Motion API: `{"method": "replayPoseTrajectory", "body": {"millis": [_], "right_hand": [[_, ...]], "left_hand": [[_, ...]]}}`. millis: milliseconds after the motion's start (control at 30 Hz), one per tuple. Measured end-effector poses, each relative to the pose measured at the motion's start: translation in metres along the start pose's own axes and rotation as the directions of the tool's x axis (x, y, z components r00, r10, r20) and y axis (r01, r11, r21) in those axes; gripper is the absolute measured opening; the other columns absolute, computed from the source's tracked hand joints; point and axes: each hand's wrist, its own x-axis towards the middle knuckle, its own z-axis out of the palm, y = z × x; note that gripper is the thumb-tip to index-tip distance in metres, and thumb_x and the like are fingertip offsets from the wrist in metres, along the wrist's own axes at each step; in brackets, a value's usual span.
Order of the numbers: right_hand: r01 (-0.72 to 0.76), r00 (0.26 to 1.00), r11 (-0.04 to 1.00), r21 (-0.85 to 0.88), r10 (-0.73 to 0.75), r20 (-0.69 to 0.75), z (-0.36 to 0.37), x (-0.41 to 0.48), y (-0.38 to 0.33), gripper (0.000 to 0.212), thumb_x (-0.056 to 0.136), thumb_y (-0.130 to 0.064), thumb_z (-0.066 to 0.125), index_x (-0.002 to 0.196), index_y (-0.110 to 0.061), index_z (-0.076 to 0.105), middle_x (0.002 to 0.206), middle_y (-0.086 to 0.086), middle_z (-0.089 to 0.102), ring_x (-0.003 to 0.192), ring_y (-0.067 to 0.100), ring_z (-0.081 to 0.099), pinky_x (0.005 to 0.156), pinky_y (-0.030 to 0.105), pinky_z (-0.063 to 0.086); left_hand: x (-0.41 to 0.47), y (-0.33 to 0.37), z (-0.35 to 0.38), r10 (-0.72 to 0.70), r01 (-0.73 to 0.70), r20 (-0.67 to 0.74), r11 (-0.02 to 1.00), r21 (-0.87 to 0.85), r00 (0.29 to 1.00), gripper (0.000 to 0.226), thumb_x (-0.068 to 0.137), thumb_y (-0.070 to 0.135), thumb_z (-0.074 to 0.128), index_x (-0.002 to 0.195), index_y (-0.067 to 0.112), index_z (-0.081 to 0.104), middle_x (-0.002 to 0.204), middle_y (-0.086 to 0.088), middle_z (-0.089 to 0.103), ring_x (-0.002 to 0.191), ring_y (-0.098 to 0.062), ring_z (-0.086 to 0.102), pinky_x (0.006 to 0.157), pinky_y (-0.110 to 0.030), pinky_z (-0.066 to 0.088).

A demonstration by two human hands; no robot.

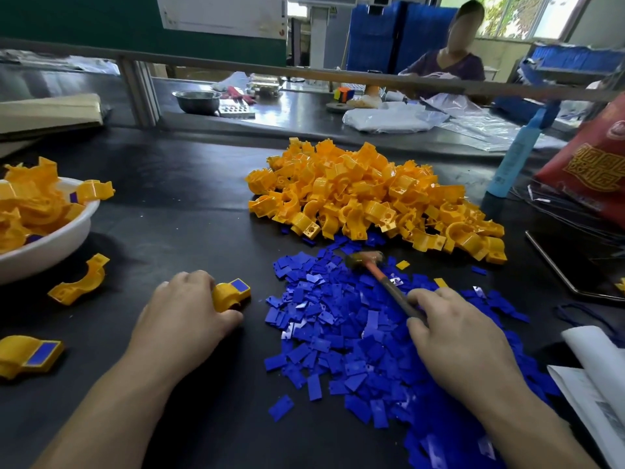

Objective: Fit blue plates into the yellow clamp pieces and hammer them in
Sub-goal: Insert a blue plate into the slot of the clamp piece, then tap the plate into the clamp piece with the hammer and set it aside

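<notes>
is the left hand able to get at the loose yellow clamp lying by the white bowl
Likely yes: the loose clamp lies close to the left of the left hand, nothing between. But that hand grips a fitted clamp, so it must release that first.

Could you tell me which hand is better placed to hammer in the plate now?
Right: the right hand grips the hammer by its handle, while the left hand holds the yellow clamp piece.

Person's left hand [184, 309] and right hand [453, 330], both bare, each continuing into a bare forearm.
</notes>
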Motion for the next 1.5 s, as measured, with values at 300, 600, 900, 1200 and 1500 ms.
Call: {"method": "replayPoseTrajectory", "body": {"millis": [300, 600, 900, 1200, 1500], "right_hand": [[0.042, 0.981, 0.757, 0.652, -0.153, 0.115, -0.026, -0.021, -0.049, 0.027, 0.094, -0.033, 0.045, 0.085, -0.058, 0.047, 0.078, -0.022, 0.059, 0.066, 0.000, 0.057, 0.048, 0.012, 0.044], [0.264, 0.921, 0.861, 0.435, -0.358, 0.151, -0.010, -0.028, -0.076, 0.007, 0.098, -0.038, 0.040, 0.104, -0.041, 0.040, 0.088, -0.012, 0.049, 0.081, 0.003, 0.049, 0.071, 0.025, 0.047], [0.297, 0.933, 0.865, 0.404, -0.352, 0.068, -0.006, -0.024, -0.085, 0.026, 0.098, -0.038, 0.039, 0.123, -0.043, 0.042, 0.091, -0.016, 0.048, 0.084, 0.000, 0.048, 0.072, 0.021, 0.045], [0.233, 0.944, 0.901, 0.367, -0.301, 0.138, -0.006, -0.020, -0.072, 0.011, 0.097, -0.037, 0.042, 0.104, -0.044, 0.047, 0.085, -0.014, 0.052, 0.081, -0.001, 0.049, 0.064, 0.020, 0.043], [-0.034, 0.999, 0.998, 0.044, 0.032, 0.043, -0.013, -0.004, -0.012, 0.028, 0.097, -0.031, 0.043, 0.124, -0.036, 0.043, 0.086, -0.012, 0.043, 0.069, 0.006, 0.049, 0.052, 0.021, 0.037]], "left_hand": [[-0.001, 0.003, 0.006, 0.123, -0.121, -0.033, 0.990, 0.071, 0.992, 0.035, 0.087, 0.048, 0.061, 0.118, 0.032, 0.060, 0.110, 0.005, 0.057, 0.106, -0.018, 0.052, 0.073, -0.030, 0.040], [0.001, 0.001, 0.010, 0.169, -0.165, -0.064, 0.984, 0.066, 0.984, 0.036, 0.086, 0.048, 0.063, 0.118, 0.032, 0.061, 0.110, 0.006, 0.057, 0.105, -0.017, 0.053, 0.074, -0.029, 0.042], [0.002, 0.000, 0.011, 0.179, -0.173, -0.081, 0.982, 0.073, 0.981, 0.034, 0.086, 0.046, 0.062, 0.115, 0.028, 0.061, 0.110, 0.004, 0.056, 0.105, -0.019, 0.053, 0.074, -0.030, 0.041], [0.001, 0.000, 0.010, 0.145, -0.142, -0.048, 0.987, 0.069, 0.988, 0.035, 0.087, 0.048, 0.060, 0.116, 0.028, 0.059, 0.112, 0.004, 0.055, 0.106, -0.019, 0.052, 0.074, -0.030, 0.042], [-0.001, -0.007, -0.010, -0.096, 0.132, -0.200, 0.976, 0.175, 0.975, 0.059, 0.085, 0.051, 0.062, 0.135, 0.024, 0.045, 0.131, -0.004, 0.052, 0.121, -0.026, 0.049, 0.091, -0.041, 0.042]]}}
